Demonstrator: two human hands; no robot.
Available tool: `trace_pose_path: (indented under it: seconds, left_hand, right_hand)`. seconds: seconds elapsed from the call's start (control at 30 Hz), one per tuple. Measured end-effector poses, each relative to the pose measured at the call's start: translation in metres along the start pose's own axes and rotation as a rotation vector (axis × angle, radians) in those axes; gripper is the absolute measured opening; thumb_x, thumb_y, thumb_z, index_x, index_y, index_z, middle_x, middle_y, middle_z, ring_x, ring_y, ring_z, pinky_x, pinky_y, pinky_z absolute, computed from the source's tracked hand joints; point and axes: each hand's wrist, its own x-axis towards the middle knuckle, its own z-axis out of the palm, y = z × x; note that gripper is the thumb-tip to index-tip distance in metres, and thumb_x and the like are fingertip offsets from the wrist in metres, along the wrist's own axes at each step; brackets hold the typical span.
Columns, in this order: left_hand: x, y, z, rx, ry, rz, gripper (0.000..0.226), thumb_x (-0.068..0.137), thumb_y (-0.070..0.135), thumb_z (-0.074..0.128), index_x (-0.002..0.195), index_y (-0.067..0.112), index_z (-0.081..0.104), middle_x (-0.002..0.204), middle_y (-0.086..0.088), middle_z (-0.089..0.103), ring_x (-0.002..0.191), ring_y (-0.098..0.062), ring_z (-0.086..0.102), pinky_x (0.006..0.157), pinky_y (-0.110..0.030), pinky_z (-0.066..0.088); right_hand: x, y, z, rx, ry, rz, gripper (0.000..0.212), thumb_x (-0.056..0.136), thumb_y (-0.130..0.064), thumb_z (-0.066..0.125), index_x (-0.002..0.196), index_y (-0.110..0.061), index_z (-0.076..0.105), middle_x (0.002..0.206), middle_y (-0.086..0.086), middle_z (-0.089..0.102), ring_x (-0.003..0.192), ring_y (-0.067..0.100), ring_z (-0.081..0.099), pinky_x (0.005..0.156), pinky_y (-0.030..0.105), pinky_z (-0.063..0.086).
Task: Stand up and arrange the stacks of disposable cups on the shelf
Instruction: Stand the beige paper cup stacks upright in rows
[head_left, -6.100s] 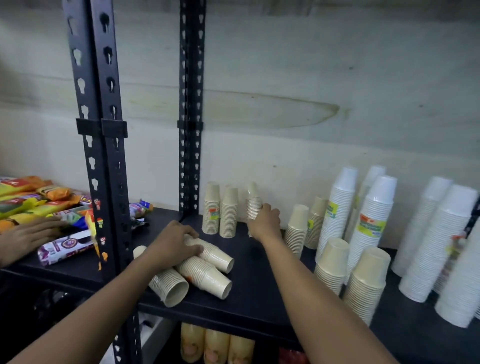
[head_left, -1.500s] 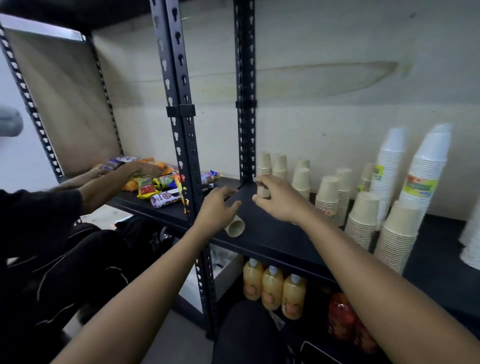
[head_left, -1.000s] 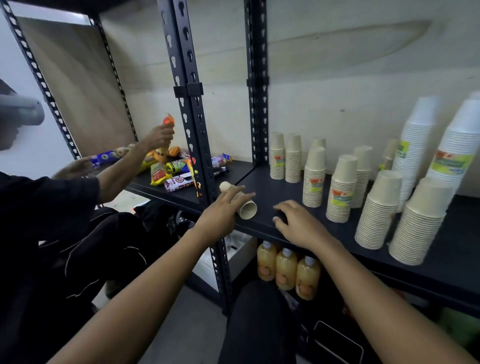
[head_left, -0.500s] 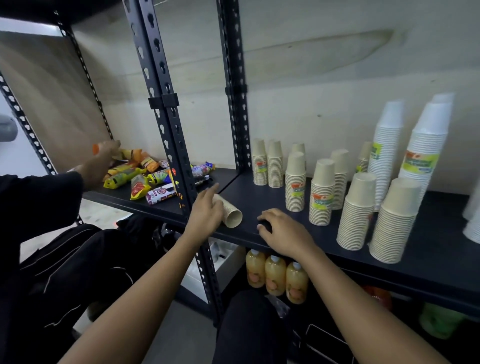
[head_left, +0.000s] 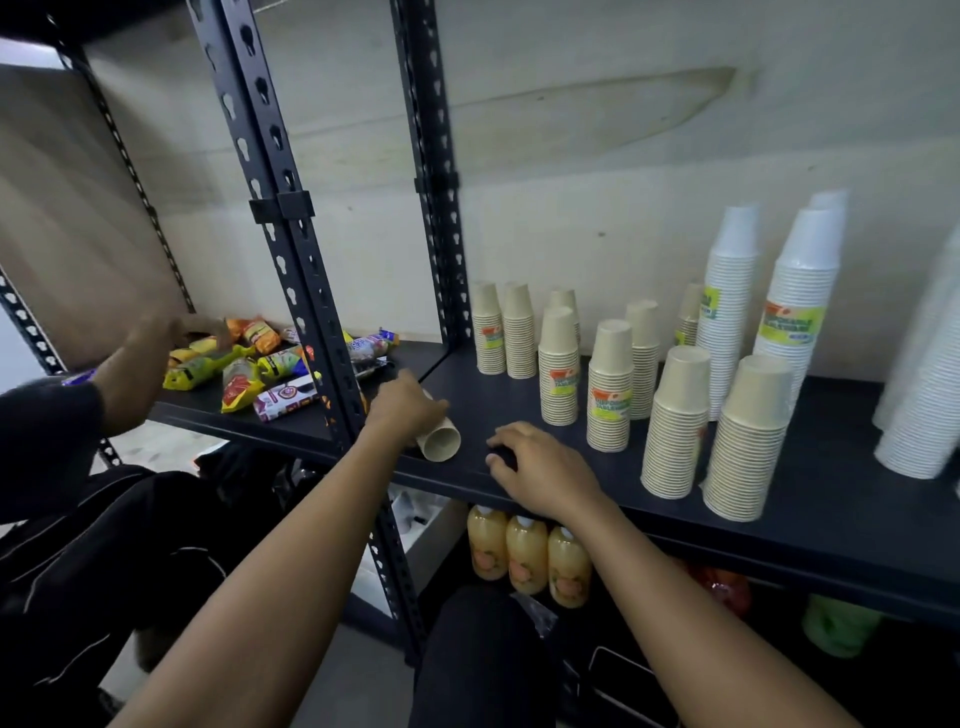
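One beige cup stack (head_left: 439, 439) lies on its side near the front left of the black shelf (head_left: 831, 530), its open mouth toward me. My left hand (head_left: 405, 410) is closed over its top. My right hand (head_left: 540, 470) rests palm down on the shelf's front edge, fingers spread, holding nothing. Several beige cup stacks stand upright behind: two small ones (head_left: 504, 330) at the back, a labelled one (head_left: 609, 387) in the middle, two wider ones (head_left: 748, 436) in front. Tall white cup stacks (head_left: 795, 306) stand at the back right.
A black slotted upright post (head_left: 296, 270) rises just left of my left hand. Snack packets (head_left: 244, 364) lie on the neighbouring shelf, where another person's hand (head_left: 156, 332) reaches. Juice bottles (head_left: 527, 553) stand on the shelf below. More white cups (head_left: 930, 405) crowd the far right.
My left hand has closed further over the lying stack, which has shifted slightly. My right hand stays flat on the shelf edge. The other person's hand still moves over the snacks.
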Motion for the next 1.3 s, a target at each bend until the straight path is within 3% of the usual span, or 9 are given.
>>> trace_pose_path:
  seconds: [0.07,0.2,0.3,0.37,0.43,0.53,0.73,0.97,1.3]
  left_hand:
    - [-0.004,0.005,0.000,-0.124,-0.017,-0.017,0.071,0.088,0.043,0.071,0.145,0.013,0.040,0.135,-0.017,0.057,0.102,-0.032,0.060,0.069,-0.036,0.053]
    - [-0.014,0.024,0.005,-0.402,0.039,0.151,0.092,0.085,0.033,0.078,0.159,0.027,0.023,0.144,-0.012,0.054,0.119,-0.032,0.060,0.094,-0.047,0.057]
    - [-0.026,0.046,0.008,-0.577,0.142,0.334,0.115,0.086,0.019,0.081,0.164,0.023,-0.004,0.130,0.002,0.056,0.111,-0.015,0.061,0.088,-0.028,0.050]
    - [-0.028,0.057,0.010,-0.648,0.200,0.436,0.123,0.084,0.019,0.083,0.163,0.024,-0.010,0.131,0.008,0.051,0.112,-0.010,0.060,0.092,-0.029,0.052]
    - [-0.031,0.067,0.015,-0.658,0.209,0.525,0.115,0.081,0.025,0.086,0.164,0.026,0.006,0.143,0.005,0.047,0.123,-0.013,0.057,0.102,-0.037,0.051]
    - [-0.039,0.081,0.030,-0.616,0.204,0.634,0.090,0.079,0.028,0.087,0.153,0.020,0.036,0.140,0.002,0.053,0.122,-0.011,0.055,0.105,-0.038,0.050]
    - [-0.037,0.083,0.067,-0.616,0.088,0.687,0.096,0.076,0.031,0.090,0.154,0.030,0.034,0.141,0.002,0.050,0.119,-0.015,0.058,0.098,-0.043,0.057]
    - [-0.032,0.072,0.092,-0.667,0.042,0.652,0.096,0.072,0.030,0.091,0.151,0.037,0.037,0.134,0.003,0.054,0.117,-0.011,0.059,0.102,-0.044,0.054]
    - [-0.033,0.069,0.098,-0.733,0.025,0.647,0.092,0.075,0.028,0.090,0.151,0.035,0.038,0.131,-0.003,0.055,0.112,-0.008,0.060,0.101,-0.038,0.055]
  right_hand:
    - [-0.006,0.001,-0.002,-0.007,0.005,0.010,0.041,0.101,-0.045,0.048,0.136,-0.026,0.059,0.147,-0.011,0.049,0.131,0.013,0.052,0.093,0.034,0.045]
    - [-0.022,0.009,-0.010,-0.032,-0.013,0.038,0.044,0.102,-0.048,0.047,0.139,-0.027,0.057,0.148,-0.012,0.046,0.132,0.013,0.050,0.094,0.034,0.045]
    - [-0.033,0.014,-0.019,-0.052,-0.010,0.062,0.043,0.102,-0.048,0.049,0.138,-0.026,0.058,0.144,-0.011,0.048,0.129,0.013,0.052,0.093,0.035,0.047]
    - [-0.041,0.017,-0.022,-0.055,0.014,0.071,0.041,0.101,-0.046,0.049,0.136,-0.026,0.059,0.142,-0.012,0.050,0.128,0.012,0.052,0.092,0.034,0.047]
    - [-0.050,0.021,-0.022,-0.045,0.054,0.071,0.038,0.101,-0.043,0.050,0.132,-0.026,0.062,0.140,-0.012,0.052,0.126,0.010,0.053,0.091,0.032,0.049]
    - [-0.062,0.029,-0.021,-0.014,0.103,0.057,0.035,0.101,-0.040,0.051,0.129,-0.025,0.065,0.140,-0.011,0.054,0.125,0.010,0.055,0.095,0.033,0.051]
    - [-0.077,0.035,-0.023,-0.013,0.136,0.052,0.034,0.100,-0.037,0.055,0.131,-0.028,0.065,0.143,-0.016,0.053,0.125,0.007,0.055,0.096,0.031,0.051]
    - [-0.079,0.036,-0.022,-0.032,0.164,0.045,0.034,0.099,-0.040,0.055,0.130,-0.031,0.066,0.141,-0.019,0.054,0.121,0.006,0.058,0.090,0.029,0.053]
    - [-0.079,0.032,-0.017,-0.071,0.209,0.041,0.034,0.100,-0.038,0.054,0.130,-0.028,0.066,0.139,-0.017,0.057,0.121,0.006,0.058,0.088,0.026,0.051]
